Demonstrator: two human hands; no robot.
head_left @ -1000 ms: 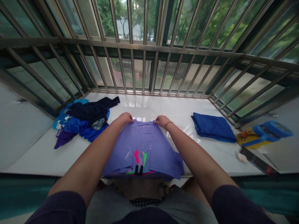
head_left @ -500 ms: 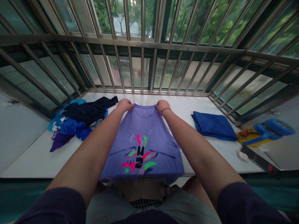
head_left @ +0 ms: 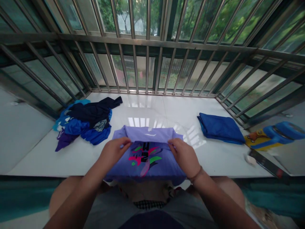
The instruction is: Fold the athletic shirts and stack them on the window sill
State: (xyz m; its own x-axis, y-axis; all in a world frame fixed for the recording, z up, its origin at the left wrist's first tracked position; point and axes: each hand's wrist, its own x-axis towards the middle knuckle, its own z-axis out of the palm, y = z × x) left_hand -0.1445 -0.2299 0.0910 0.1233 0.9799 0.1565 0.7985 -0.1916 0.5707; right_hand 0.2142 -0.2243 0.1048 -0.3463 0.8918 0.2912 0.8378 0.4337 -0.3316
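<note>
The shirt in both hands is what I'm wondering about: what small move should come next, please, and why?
Probably lower the folded edge toward the body and lay it flat: the left hand and right hand pinch the shirt along that edge, and the print shows uncovered on its near side.

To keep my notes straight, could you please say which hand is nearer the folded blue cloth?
Right. The right hand is left of the cloth, pinching the purple shirt; the left hand is farther left.
</note>
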